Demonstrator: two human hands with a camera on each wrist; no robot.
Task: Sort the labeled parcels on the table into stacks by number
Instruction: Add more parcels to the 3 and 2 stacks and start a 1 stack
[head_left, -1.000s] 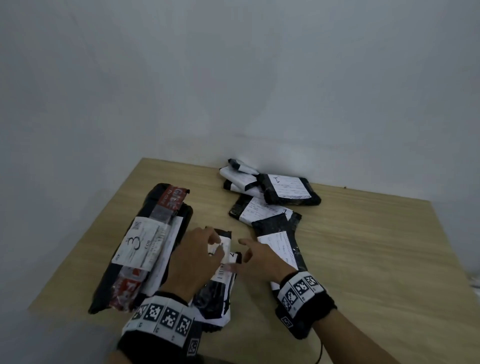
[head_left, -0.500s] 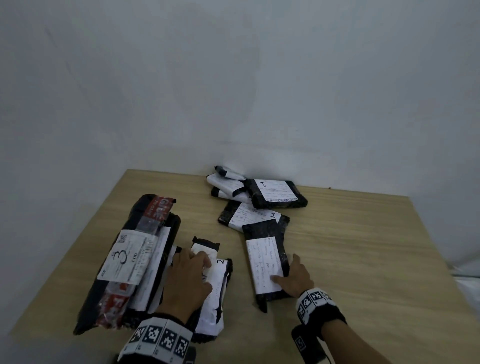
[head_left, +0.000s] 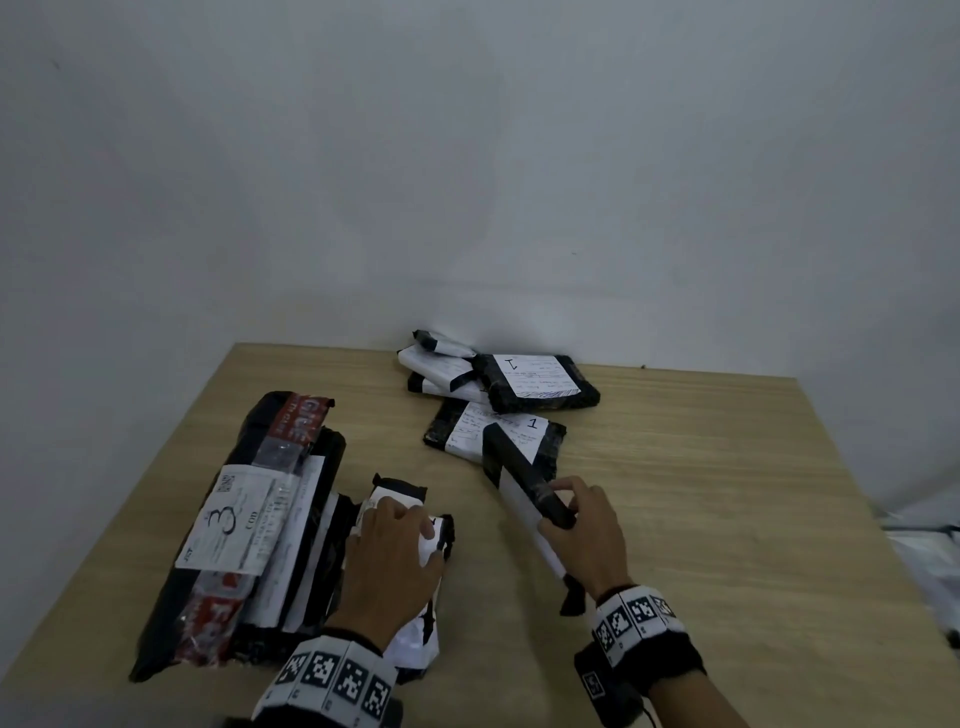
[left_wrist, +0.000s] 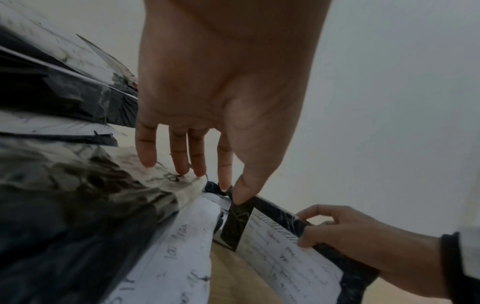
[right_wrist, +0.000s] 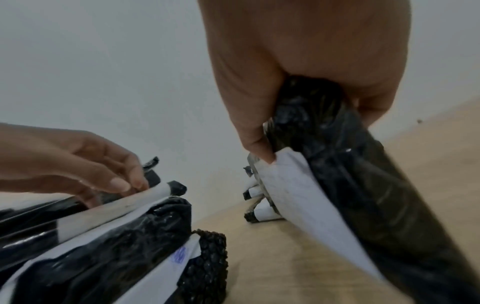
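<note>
1. right hand pinches a black parcel with a white label, thumb on the label side and fingers curled over the black edge; the parcel is tilted up on its edge, its far end overlapping the parcel marked 1.
2. left hand rests palm down on a small black-and-white parcel, fingers fairly straight and a little spread, fingertips pressing on its white label.
3. in the left wrist view the thumb touches a strip of black tape at the end of the tilted parcel.
4. the small parcel under the left hand lies just beside the big parcel marked 3, touching its right side.
5. the big parcel marked 3 is a long black bag with red printing and a white label; it lies near the left edge of the desk, on top of other flat black-and-white parcels.
6. beyond the parcel marked 1, toward the wall, sits a heap of parcels, the black one on its right also marked 1.
7. the parcel marked 1 lies flat between that heap and the tilted parcel.
8. the number on the tilted parcel cannot be read.
</note>
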